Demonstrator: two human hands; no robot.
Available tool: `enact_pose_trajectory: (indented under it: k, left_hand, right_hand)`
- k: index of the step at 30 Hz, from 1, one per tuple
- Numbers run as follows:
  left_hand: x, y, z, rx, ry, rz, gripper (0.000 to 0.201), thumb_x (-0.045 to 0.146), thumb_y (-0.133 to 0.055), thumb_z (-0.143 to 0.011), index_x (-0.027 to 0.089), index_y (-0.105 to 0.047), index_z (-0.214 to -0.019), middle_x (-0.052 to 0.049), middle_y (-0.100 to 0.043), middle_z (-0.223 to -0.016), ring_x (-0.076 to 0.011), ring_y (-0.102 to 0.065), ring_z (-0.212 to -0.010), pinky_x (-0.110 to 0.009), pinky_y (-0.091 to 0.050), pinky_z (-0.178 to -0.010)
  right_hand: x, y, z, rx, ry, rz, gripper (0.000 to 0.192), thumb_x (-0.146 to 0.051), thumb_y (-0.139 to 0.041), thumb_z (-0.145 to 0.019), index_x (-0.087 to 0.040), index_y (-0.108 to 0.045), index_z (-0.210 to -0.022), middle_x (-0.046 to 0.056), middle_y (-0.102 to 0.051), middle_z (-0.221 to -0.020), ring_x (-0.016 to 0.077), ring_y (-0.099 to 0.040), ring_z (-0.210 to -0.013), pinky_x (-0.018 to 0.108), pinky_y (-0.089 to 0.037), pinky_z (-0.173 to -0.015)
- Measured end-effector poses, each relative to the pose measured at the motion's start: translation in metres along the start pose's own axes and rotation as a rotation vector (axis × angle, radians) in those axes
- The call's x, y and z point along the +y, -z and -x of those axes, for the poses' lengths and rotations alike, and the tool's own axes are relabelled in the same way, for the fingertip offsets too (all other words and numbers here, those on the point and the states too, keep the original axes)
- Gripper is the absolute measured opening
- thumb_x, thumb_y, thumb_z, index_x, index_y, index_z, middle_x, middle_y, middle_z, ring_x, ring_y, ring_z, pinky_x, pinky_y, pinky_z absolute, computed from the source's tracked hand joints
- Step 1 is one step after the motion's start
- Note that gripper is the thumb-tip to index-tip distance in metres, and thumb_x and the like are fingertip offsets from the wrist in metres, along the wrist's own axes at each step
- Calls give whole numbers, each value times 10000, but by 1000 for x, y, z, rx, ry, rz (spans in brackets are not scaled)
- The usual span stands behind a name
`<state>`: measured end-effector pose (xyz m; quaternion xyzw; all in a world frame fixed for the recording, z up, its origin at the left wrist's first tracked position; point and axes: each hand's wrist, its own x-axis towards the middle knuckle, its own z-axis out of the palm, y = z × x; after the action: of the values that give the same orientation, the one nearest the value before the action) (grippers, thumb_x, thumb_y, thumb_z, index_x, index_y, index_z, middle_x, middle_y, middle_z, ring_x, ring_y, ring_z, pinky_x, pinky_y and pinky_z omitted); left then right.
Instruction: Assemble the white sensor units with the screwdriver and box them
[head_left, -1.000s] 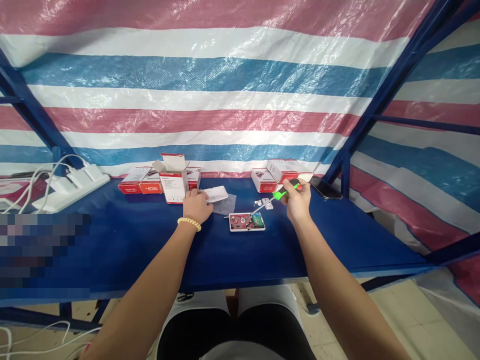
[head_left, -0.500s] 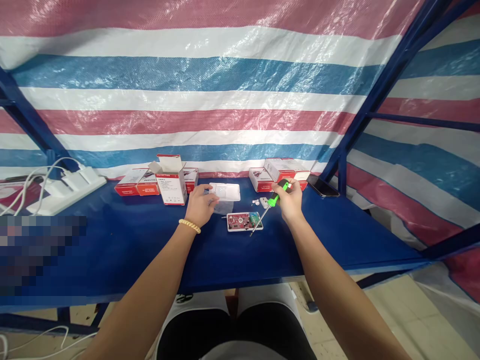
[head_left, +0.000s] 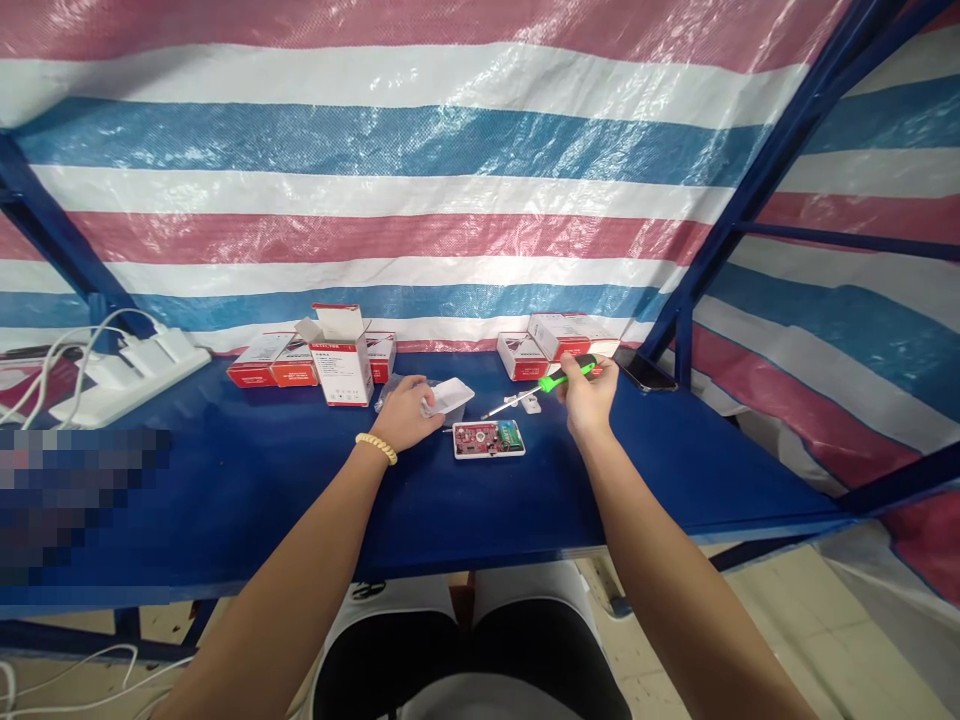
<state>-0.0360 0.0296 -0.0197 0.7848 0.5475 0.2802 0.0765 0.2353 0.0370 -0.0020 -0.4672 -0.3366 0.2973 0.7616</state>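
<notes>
at the left edge of the frame, a pixelated patch hides part of the blue table [head_left: 247,500]. just above it, a white power strip [head_left: 146,376] slants across the table, with white plugs and cables [head_left: 93,352] on it. right of that, low red and white boxes [head_left: 272,362] lie near the striped sheet [head_left: 412,150], and a taller box [head_left: 343,372] stands upright in front of them, its top flaps open.

left of centre, the left hand [head_left: 407,413], with a pale coiled band [head_left: 377,447] at the wrist, is clamped on a white plastic cover [head_left: 453,395], which it holds tilted. thin clear plastic [head_left: 387,388] shows behind its fingers.

in the middle of the frame, the open device [head_left: 488,439] lies flat on the table, its red circuit board and green part facing up, apart from both hands. small white pieces [head_left: 531,404] lie just beyond its right end.

right of centre, the right hand [head_left: 590,395] is closed around the green and black handle of a screwdriver [head_left: 564,375]; the shaft points left, its tip above the device in the frame. behind this hand sit more red and white boxes, and a dark phone [head_left: 646,371] lies to their right.
</notes>
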Motion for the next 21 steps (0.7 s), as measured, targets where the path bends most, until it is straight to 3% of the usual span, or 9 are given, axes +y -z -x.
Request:
enact_pose_trajectory:
  k: [5,9,11,14,16,21]
  left_hand:
    - [4,1,-1,-50,74,-6,263,356,-663,-730,200,-519,-886,-87,-653,-1042,-275,-619,-1002,-432,-487,-878]
    - [3,-1,-1,41,47,3,292,280,-703,-689,205,-521,-904,-81,-642,-1048,-268,-608,-1022,-402,-481,-895]
    - [3,-1,-1,101,49,7,319,245,-719,-663,204,-524,-912,-83,-626,-1070,-272,-592,-1055,-408,-473,-924]
    - [3,-1,-2,158,64,42,362,243,-730,-655,202,-524,-950,-77,-615,-1093,-275,-578,-1087,-412,-468,-949]
    - [4,-1,-2,180,61,63,404,252,-743,-648,201,-527,-986,-73,-617,-1104,-274,-582,-1087,-410,-470,-955]
    - [4,-2,-1,195,27,85,475,303,-744,-668,190,-544,-1084,-78,-633,-1147,-274,-600,-1086,-405,-476,-954]
  right_hand:
    - [0,13,-18,113,68,-20,580,-527,-697,-688,-287,-360,-1093,-49,-588,-757,115,-562,-487,253,-447,-420]
    - [-5,32,-39,254,170,-69,581,-538,-588,-781,-270,-416,-1267,13,-610,-914,99,-578,-559,240,-455,-447]
    - [-6,40,-45,173,143,-36,625,-522,-610,-769,-259,-427,-1305,-16,-592,-788,84,-504,-470,240,-420,-415]
    - [-3,47,-46,13,38,142,625,-472,-709,-678,-223,-508,-1215,-65,-520,-604,90,-421,-408,248,-374,-395]
    - [2,47,-43,-72,7,334,561,-451,-749,-628,-196,-571,-1095,-57,-523,-577,110,-450,-442,267,-395,-437]
    - [13,46,-38,-305,99,924,324,-373,-752,-617,-207,-665,-882,-8,-588,-619,167,-546,-599,340,-463,-641]
